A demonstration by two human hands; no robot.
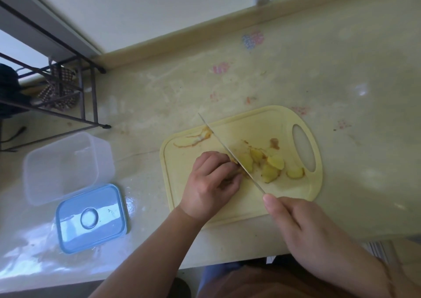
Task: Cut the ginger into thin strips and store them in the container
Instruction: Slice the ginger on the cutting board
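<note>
Your left hand (210,182) sits in the middle of the frame with its fingers curled down on a piece of ginger (237,164), holding it on the yellow cutting board (248,204). Your right hand (303,227), at the lower right, has its fingers wrapped around the knife (230,153) handle. The blade runs up and left across the board and rests on the ginger, right beside your left fingertips.

To the right of the blade lie a few thick ginger slices (272,166). They are chunks, not thin strips yet. Some peel (193,139) lies at the upper left of the board.

The clear container (66,165) waits at the left of the frame, and I see no ginger in it. Its blue lid (91,218) lies just below it.

So you are about partway. You still need to finish slicing, cut the slices into strips, and put them in the container.
</note>
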